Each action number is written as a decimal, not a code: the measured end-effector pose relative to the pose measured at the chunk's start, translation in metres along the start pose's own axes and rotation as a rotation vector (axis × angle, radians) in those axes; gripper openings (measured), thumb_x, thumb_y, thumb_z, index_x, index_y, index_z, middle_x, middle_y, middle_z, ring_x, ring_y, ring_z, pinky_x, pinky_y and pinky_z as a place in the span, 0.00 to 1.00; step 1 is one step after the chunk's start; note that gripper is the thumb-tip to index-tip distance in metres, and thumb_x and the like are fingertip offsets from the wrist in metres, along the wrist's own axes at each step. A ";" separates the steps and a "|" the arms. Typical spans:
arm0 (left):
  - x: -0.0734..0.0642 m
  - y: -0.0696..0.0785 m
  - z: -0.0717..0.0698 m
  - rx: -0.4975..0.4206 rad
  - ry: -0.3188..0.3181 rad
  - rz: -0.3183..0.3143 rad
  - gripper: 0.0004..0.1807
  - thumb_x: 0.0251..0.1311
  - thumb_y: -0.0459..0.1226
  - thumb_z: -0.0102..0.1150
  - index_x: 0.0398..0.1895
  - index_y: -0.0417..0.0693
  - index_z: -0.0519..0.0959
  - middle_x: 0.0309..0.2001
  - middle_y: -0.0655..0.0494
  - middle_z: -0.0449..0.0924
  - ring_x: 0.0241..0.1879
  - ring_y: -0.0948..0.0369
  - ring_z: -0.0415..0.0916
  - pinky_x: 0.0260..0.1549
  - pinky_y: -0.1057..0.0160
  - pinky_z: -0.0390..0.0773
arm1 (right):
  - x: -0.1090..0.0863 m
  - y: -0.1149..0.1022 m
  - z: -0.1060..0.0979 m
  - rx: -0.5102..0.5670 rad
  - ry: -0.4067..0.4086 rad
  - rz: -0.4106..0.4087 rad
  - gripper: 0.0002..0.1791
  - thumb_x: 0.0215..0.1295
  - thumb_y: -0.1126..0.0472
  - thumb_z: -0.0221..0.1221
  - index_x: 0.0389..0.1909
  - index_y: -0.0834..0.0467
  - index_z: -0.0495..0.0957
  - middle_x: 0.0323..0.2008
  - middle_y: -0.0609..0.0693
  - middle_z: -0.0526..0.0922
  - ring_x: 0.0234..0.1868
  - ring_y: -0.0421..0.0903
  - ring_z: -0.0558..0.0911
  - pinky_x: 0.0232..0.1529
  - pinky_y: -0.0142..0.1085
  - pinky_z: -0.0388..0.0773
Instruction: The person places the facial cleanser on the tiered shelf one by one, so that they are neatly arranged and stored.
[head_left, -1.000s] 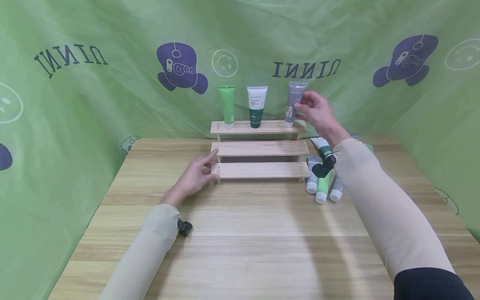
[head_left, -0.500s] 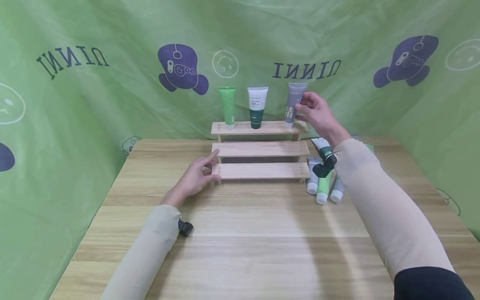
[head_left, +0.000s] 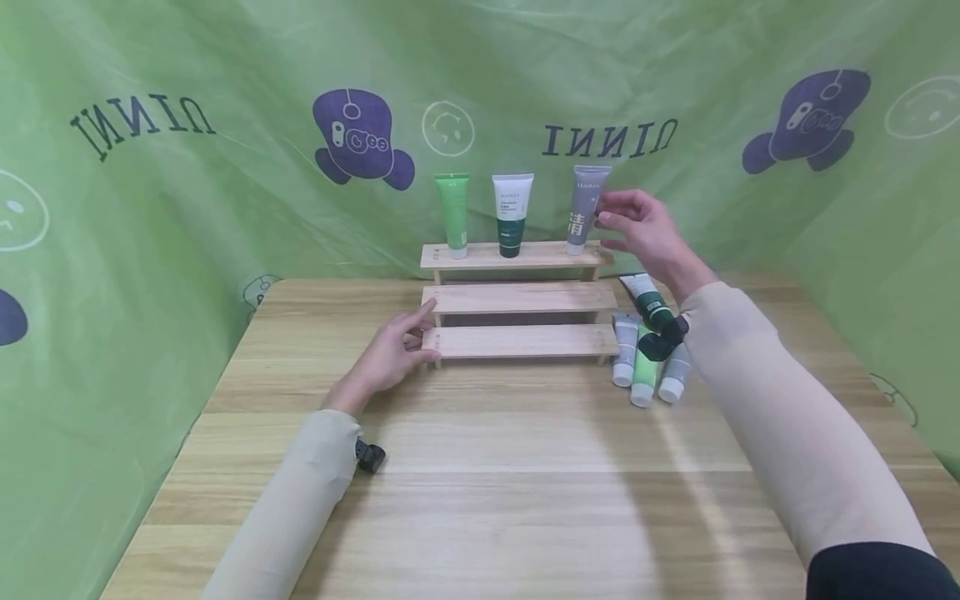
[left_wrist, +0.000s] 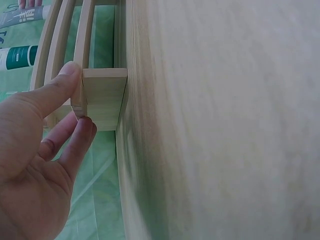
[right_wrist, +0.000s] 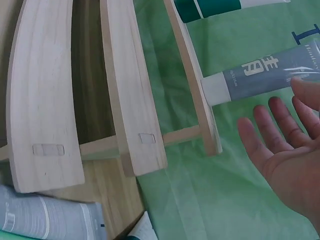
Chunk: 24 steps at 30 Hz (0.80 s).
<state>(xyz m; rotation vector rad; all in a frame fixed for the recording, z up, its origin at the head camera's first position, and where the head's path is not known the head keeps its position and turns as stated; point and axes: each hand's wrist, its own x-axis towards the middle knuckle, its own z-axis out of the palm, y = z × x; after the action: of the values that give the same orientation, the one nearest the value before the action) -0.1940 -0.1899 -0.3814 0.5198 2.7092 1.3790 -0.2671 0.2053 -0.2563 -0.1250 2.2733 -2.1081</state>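
Observation:
A three-tier wooden display rack (head_left: 525, 298) stands at the back of the table. On its top board a green tube (head_left: 454, 212), a white and dark-green tube (head_left: 512, 212) and a grey-purple tube (head_left: 585, 208) stand upright on their caps. My left hand (head_left: 386, 354) grips the left end of the lowest board, its thumb above and fingertips under the wood in the left wrist view. Beside the grey-purple tube is my right hand (head_left: 651, 235), fingers spread and loosely bent. The right wrist view shows its fingers apart from that tube (right_wrist: 260, 82), though the thumb overlaps the tube's edge.
Several tubes lie right of the rack: a grey one (head_left: 625, 350), a green one (head_left: 643, 375), a bluish-grey one (head_left: 675, 375) and a white and dark-green one (head_left: 647, 298). My right sleeve passes close to them. A green printed curtain (head_left: 247, 183) hangs behind the table (head_left: 480, 500).
My right hand has loosened from the grey-purple tube and moved slightly right, its fingers spreading. The tube stays standing on the top board. My left hand keeps its place on the rack.

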 end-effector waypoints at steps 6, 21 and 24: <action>0.001 0.000 0.000 -0.019 0.001 0.017 0.51 0.52 0.26 0.73 0.79 0.53 0.58 0.56 0.42 0.76 0.57 0.49 0.72 0.60 0.63 0.79 | -0.014 0.000 -0.012 0.105 -0.004 0.068 0.33 0.72 0.65 0.60 0.72 0.68 0.57 0.59 0.58 0.73 0.59 0.55 0.76 0.63 0.49 0.77; 0.000 -0.004 0.000 -0.014 -0.007 0.011 0.51 0.52 0.27 0.73 0.79 0.55 0.58 0.57 0.44 0.76 0.58 0.50 0.72 0.60 0.63 0.78 | -0.075 0.022 -0.044 0.081 -0.028 0.210 0.24 0.73 0.58 0.59 0.64 0.61 0.65 0.46 0.45 0.84 0.50 0.45 0.84 0.57 0.43 0.83; 0.001 -0.003 0.000 -0.009 -0.007 0.016 0.51 0.52 0.28 0.74 0.79 0.55 0.58 0.56 0.45 0.76 0.57 0.50 0.72 0.60 0.64 0.78 | -0.087 0.029 -0.053 0.117 -0.038 0.228 0.25 0.72 0.59 0.61 0.64 0.62 0.65 0.45 0.45 0.84 0.49 0.45 0.85 0.54 0.42 0.84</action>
<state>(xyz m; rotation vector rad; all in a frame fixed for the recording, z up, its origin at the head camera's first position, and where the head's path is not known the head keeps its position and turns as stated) -0.1957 -0.1913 -0.3841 0.5453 2.6980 1.3904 -0.1856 0.2680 -0.2835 0.0927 2.0274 -2.0939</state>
